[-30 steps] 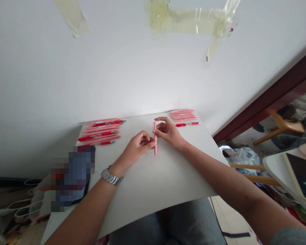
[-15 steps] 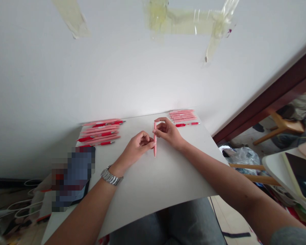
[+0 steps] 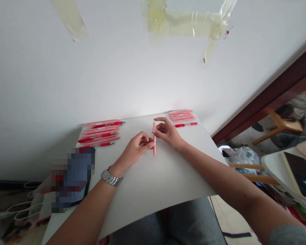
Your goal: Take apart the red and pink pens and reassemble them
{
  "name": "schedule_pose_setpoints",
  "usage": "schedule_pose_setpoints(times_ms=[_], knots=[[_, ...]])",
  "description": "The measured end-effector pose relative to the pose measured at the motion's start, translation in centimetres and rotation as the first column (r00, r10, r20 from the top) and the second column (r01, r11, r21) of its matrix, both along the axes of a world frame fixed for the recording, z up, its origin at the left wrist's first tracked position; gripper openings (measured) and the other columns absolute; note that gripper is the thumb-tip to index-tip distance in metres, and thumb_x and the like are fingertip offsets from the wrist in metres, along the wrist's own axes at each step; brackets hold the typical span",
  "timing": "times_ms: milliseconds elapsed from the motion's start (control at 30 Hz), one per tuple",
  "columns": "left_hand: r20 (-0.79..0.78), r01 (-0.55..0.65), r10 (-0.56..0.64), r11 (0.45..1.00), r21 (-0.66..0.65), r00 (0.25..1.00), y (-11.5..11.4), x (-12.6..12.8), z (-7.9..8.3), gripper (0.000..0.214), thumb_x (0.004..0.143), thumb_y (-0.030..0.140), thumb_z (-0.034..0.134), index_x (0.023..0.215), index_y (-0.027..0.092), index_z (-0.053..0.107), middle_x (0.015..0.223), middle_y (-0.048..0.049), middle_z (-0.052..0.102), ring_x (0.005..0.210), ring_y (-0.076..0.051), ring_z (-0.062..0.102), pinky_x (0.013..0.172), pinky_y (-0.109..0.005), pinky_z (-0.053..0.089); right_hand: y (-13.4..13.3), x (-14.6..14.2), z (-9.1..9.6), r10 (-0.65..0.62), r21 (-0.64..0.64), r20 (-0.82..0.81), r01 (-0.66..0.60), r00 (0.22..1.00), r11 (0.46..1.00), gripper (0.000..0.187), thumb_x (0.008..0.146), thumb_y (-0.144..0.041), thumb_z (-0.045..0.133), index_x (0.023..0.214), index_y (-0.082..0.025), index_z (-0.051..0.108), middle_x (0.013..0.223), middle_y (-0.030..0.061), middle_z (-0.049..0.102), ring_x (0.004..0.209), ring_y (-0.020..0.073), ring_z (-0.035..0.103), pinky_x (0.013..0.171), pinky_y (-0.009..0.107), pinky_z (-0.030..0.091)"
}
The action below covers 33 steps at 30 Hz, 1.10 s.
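Note:
A pink pen (image 3: 154,149) is held upright in the picture, over the middle of the white table (image 3: 153,183). My left hand (image 3: 141,143) pinches its lower half between thumb and fingers. Higher on the same pen, my right hand (image 3: 167,132) grips it with the thumb, and the index finger reaches to its top end. To the left lies a mixed group of pink pens (image 3: 104,129) and red pens (image 3: 107,144). At the back right is a row of several pink pens (image 3: 182,116), with one red pen (image 3: 187,125) just in front of it.
A blurred-out dark blue item (image 3: 78,173) lies at the table's left edge. The white wall (image 3: 117,78) with tape strips rises directly behind the table. On the right stands a white stool (image 3: 272,163) bearing a phone-like dark device (image 3: 299,170). Cables (image 3: 20,207) lie at lower left.
Almost nothing differs. The whole view has shifted very slightly, and both hands keep the same hold on the pink pen, with the right index finger still at its top.

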<state>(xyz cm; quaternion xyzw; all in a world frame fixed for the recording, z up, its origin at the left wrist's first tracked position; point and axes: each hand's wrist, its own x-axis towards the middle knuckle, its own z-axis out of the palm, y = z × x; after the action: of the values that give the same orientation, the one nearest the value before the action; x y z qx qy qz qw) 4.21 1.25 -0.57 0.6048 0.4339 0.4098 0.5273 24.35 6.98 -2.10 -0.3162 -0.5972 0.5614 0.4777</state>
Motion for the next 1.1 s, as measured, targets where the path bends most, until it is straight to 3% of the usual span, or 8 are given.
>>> schedule_pose_setpoints(times_ms=[533, 733, 967, 1100], knots=[[0.096, -0.057, 0.058, 0.998, -0.016, 0.994, 0.4, -0.2, -1.1, 0.038, 0.089, 0.04, 0.084, 0.095, 0.023, 0.051, 0.096, -0.0005, 0.071, 0.091, -0.016, 0.07, 0.083, -0.029, 0.055, 0.2, 0.1, 0.1, -0.03, -0.026, 0.042, 0.031, 0.999, 0.999, 0.065, 0.084, -0.053, 0.086, 0.137, -0.025, 0.062, 0.095, 0.0015, 0.074, 0.074, 0.0146, 0.068, 0.071, 0.032, 0.06], [0.12, -0.05, 0.052, 0.999, -0.022, 0.991, 0.3, -0.2, -1.0, 0.038, 0.089, 0.039, 0.085, 0.095, 0.023, 0.052, 0.096, -0.0004, 0.072, 0.096, -0.017, 0.072, 0.085, -0.03, 0.057, -0.2, 0.2, 0.6, 0.018, 0.024, 0.117, -0.021, 0.993, 1.0, 0.038, 0.091, -0.056, 0.079, 0.1, -0.02, 0.074, 0.091, 0.003, 0.074, 0.08, 0.0149, 0.068, 0.078, 0.032, 0.057], [0.135, -0.062, 0.066, 0.998, -0.029, 0.989, 0.3, -0.2, -1.1, 0.036, 0.089, 0.04, 0.085, 0.096, 0.022, 0.054, 0.099, -0.0023, 0.074, 0.098, -0.02, 0.074, 0.085, -0.033, 0.059, -0.6, 0.1, 0.8, 0.047, 0.038, 0.019, -0.048, 0.999, 0.998, 0.042, 0.09, -0.059, 0.081, 0.098, -0.02, 0.068, 0.094, 0.0037, 0.074, 0.086, 0.0169, 0.071, 0.081, 0.033, 0.058], [0.152, -0.074, 0.077, 0.997, -0.029, 0.985, 0.2, -0.3, -1.0, 0.033, 0.092, 0.041, 0.083, 0.102, 0.022, 0.059, 0.1, -0.0037, 0.075, 0.096, -0.02, 0.075, 0.092, -0.037, 0.059, -0.6, 0.1, 1.0, 0.0, 0.099, 0.009, -0.001, 1.0, 0.995, 0.045, 0.09, -0.063, 0.079, 0.1, -0.021, 0.066, 0.094, 0.0041, 0.073, 0.086, 0.0173, 0.071, 0.081, 0.033, 0.057]])
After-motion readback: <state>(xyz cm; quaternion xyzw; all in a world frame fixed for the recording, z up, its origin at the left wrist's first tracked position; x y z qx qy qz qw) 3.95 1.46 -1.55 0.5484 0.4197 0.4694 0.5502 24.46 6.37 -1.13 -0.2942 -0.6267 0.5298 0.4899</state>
